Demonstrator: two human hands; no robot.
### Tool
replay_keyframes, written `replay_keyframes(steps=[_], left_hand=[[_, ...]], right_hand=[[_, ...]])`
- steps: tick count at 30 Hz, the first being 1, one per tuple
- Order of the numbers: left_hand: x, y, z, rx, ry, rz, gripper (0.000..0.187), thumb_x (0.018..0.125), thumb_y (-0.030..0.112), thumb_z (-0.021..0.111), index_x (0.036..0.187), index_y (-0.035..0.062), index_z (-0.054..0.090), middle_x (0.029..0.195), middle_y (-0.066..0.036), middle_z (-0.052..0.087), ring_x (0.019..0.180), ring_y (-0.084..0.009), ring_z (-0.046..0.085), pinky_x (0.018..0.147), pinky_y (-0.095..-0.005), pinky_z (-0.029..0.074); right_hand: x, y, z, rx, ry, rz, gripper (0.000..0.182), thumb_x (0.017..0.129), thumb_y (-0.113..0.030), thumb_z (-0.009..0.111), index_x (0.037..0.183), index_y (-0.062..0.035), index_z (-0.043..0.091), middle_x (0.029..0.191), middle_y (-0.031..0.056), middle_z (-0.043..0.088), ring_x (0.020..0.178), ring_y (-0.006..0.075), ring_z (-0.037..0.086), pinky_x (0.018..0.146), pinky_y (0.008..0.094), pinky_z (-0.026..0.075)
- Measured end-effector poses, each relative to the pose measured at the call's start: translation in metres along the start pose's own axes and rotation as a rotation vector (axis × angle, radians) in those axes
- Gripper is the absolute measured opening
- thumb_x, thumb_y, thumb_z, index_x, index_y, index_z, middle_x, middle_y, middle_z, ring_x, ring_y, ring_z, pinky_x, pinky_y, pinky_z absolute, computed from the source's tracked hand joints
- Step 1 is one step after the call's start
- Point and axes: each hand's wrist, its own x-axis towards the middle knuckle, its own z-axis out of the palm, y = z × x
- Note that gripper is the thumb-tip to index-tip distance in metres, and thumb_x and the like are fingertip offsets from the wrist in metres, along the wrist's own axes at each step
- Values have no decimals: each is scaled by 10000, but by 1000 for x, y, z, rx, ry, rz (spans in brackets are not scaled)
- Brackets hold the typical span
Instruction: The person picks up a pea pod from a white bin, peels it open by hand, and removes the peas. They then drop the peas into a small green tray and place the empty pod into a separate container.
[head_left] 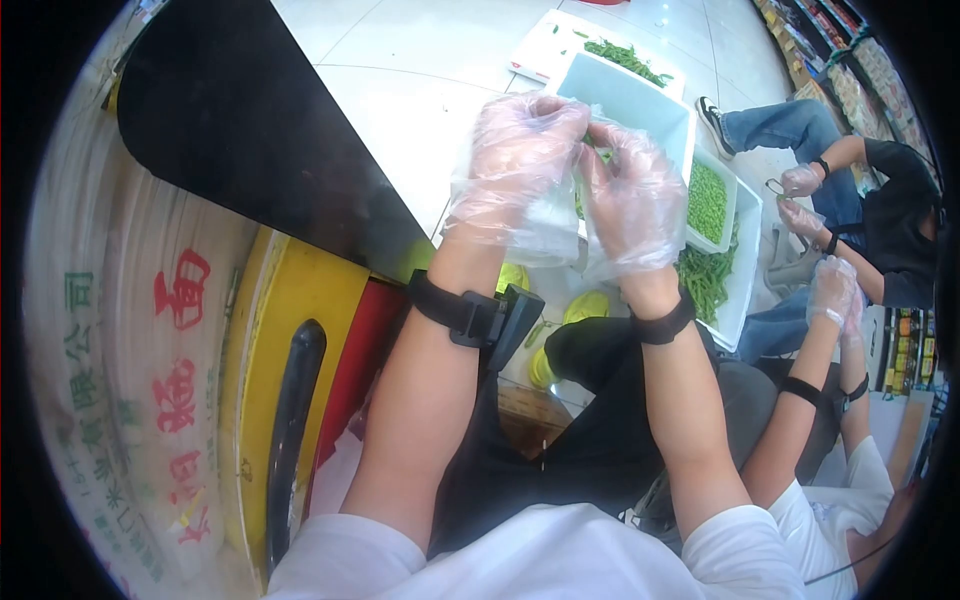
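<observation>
In the head view, my left hand (525,150) and my right hand (635,190), both in clear plastic gloves, meet in front of my body with fingertips together. Their fingers are closed in a pinch on a green pea pod, mostly hidden by the fingers; only a bit of green shows there. Just beyond and beneath them is a white foam box (655,105). Shelled green peas (708,203) fill a white tub right of my hands. Below that tub, green pods (705,280) lie in another white box.
A black panel (250,120) and a yellow-and-red cabinet (290,300) stand at left, beside printed sacks (140,350). Two gloved co-workers sit at right, one with hands (800,195) together, another nearer (835,290). More green pods (625,60) lie at the far end. Shelves line the upper right.
</observation>
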Motion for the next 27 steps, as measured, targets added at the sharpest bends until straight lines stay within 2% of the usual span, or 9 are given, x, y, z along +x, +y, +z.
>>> replay_keyframes(steps=[1,7,9,22,27], left_hand=[[0,0,0,79,4,26,181,811,125,674,854,-51,674,748,-84,662,653,-104,597,599,-262,489],[-3,-2,-1,80,-18,-39,172,799,123,664,832,-46,666,728,-73,655,649,-105,588,607,-257,485],[-3,-4,1,62,-12,-34,172,799,123,663,833,-46,663,719,-69,650,647,-106,587,606,-259,483],[-6,-12,4,52,-12,-6,198,802,146,643,845,-42,691,681,-69,645,634,-105,572,596,-270,468],[-6,-9,4,124,-40,20,193,791,149,651,826,-37,690,663,-51,630,618,-103,554,585,-268,459]], right_hand=[[0,-2,-1,0,0,0,202,756,-92,715,949,-87,659,893,103,653,761,286,640,665,361,515],[-2,-3,-6,14,-10,52,153,771,-121,712,902,-65,655,843,121,660,724,276,643,646,353,510],[-1,-4,-7,98,-44,172,161,774,-127,713,909,-58,660,816,129,660,694,271,648,634,351,511],[-6,-2,-9,109,12,126,142,766,-104,703,890,-45,669,811,149,661,677,282,657,622,358,521],[-2,1,-13,148,-63,165,150,761,-111,698,881,-40,643,803,153,654,683,296,655,624,361,514]])
